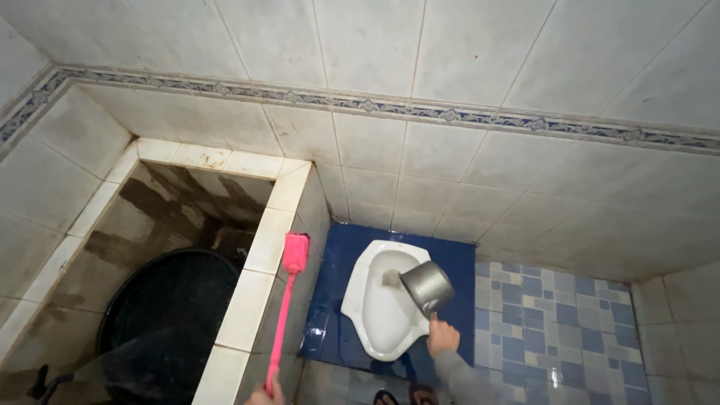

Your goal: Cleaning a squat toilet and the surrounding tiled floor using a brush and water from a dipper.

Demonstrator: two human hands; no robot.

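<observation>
1. My right hand (442, 337) is closed around the handle of a metal pot (427, 287). The pot is tipped on its side just above my fingers, with its open mouth turned toward the white squat toilet (379, 300).
2. The pot hangs over the toilet's right rim, not resting on it. Left of my fingers the bowl lies open, and the blue tiled step (334, 300) frames it on all sides.
3. My left hand (264, 395) shows only at the bottom edge of the view, fingers wrapped on the lower end of a pink long-handled brush (287, 300). Its head points up and away from my fingers, beside the white tiled ledge (251, 300) of the water basin.
4. The brush shaft runs close along that ledge's edge; I cannot tell if they touch.
5. Left of the ledge, a black tub (165, 300) sits down inside the stained basin.
6. To the right of my right fingers, the blue patterned floor (555, 330) gives open room out to the wall tiles.
7. Beyond the toilet, the white tiled wall (420, 165) rises close, with a blue patterned border strip (450, 115) across it.
</observation>
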